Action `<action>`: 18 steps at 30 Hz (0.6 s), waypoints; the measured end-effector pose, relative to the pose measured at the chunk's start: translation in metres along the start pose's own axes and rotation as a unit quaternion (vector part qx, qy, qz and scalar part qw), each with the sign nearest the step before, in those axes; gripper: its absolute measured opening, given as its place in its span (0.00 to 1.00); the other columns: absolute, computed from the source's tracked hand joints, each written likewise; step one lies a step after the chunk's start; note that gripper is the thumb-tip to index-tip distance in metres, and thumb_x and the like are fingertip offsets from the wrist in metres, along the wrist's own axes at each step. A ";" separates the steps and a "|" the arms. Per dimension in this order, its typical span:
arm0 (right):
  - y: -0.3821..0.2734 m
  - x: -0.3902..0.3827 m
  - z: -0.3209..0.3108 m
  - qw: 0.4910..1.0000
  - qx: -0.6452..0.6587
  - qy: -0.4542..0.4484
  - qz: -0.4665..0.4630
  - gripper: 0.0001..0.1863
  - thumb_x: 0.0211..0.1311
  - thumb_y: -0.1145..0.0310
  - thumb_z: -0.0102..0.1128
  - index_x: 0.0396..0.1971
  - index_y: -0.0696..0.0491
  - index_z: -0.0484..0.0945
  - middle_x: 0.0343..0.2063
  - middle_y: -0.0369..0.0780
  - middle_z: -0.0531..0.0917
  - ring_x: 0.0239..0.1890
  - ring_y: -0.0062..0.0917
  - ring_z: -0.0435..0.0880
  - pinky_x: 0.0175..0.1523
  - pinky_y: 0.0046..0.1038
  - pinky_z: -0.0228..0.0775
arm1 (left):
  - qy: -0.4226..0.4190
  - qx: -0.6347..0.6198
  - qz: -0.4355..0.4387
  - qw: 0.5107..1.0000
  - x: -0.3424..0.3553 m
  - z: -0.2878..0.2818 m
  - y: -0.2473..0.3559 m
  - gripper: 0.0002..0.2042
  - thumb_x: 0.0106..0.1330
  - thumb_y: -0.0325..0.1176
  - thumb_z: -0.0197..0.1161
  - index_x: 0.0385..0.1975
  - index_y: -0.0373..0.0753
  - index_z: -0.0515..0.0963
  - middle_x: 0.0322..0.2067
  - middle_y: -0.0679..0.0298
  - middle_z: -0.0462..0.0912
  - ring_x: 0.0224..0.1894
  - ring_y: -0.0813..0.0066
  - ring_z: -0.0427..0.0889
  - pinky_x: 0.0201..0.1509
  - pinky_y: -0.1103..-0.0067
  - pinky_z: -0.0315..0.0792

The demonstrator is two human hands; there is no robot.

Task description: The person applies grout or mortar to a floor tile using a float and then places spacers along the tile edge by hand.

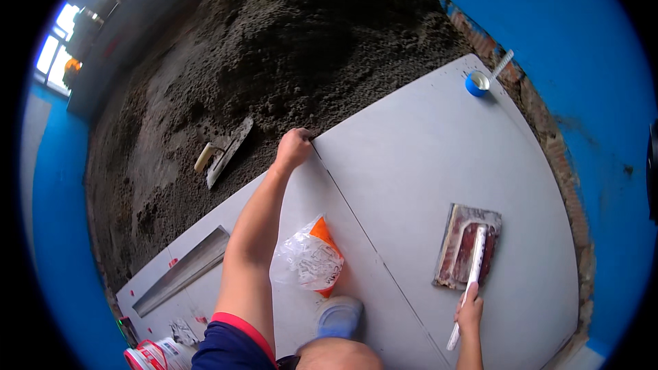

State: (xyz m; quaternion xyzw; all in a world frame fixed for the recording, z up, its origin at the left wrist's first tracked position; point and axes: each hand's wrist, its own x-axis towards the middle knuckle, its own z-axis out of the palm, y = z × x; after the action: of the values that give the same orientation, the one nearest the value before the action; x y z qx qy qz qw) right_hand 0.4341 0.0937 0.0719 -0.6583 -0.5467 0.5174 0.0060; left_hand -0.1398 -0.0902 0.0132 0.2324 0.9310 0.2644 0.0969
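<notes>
My left hand (297,145) is closed at the edge of a large pale grey tile (418,144), where a seam meets dark mortar; what its fingertips grip is hidden. My right hand (469,310) grips the long white handle of a worn rectangular tool (456,247) with a reddish face, over the right tile. A steel trowel (229,151) with a pale handle lies on the mortar (343,41). Between my arms, a clear plastic bag (305,264) with orange on it rests on the tiles, above my shoe (339,315).
A long metal straightedge (179,270) and red tile clips lie on the left tiles. A white bucket (154,356) stands at lower left. A blue tape roll (478,83) and white strip (502,65) sit near the back right corner. Blue walls (576,27) border the floor; windows are upper left.
</notes>
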 end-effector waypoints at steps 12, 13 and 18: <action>0.047 -0.032 -0.010 0.997 0.060 0.040 0.024 0.36 0.71 0.33 0.36 0.17 0.51 0.65 0.06 0.33 0.65 0.05 0.20 0.65 0.11 0.24 0.53 | -0.140 0.107 0.014 0.984 0.033 -0.008 -0.007 0.14 0.53 0.28 0.52 0.33 0.37 0.85 0.34 0.46 0.85 0.39 0.49 0.85 0.46 0.65 0.78; 0.045 -0.032 -0.008 0.997 0.058 0.037 0.028 0.36 0.71 0.33 0.36 0.17 0.51 0.65 0.06 0.34 0.65 0.05 0.20 0.65 0.11 0.25 0.53 | -0.138 0.119 0.014 0.983 0.037 -0.008 -0.011 0.13 0.54 0.28 0.52 0.32 0.36 0.85 0.34 0.46 0.85 0.39 0.49 0.85 0.46 0.65 0.78; 0.043 -0.037 -0.012 0.998 0.045 0.036 0.029 0.36 0.71 0.33 0.36 0.19 0.52 0.66 0.07 0.33 0.65 0.06 0.20 0.65 0.12 0.25 0.55 | -0.169 0.198 0.045 0.965 0.036 0.000 0.001 0.12 0.56 0.28 0.53 0.29 0.34 0.85 0.34 0.48 0.86 0.40 0.50 0.85 0.45 0.65 0.79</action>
State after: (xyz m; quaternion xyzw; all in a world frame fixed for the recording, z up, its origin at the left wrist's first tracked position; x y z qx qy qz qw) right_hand 0.4774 0.0562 0.0778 -0.6915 -0.5026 0.5172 0.0405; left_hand -0.1714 -0.0721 0.0113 0.3299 0.9234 0.0360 0.1927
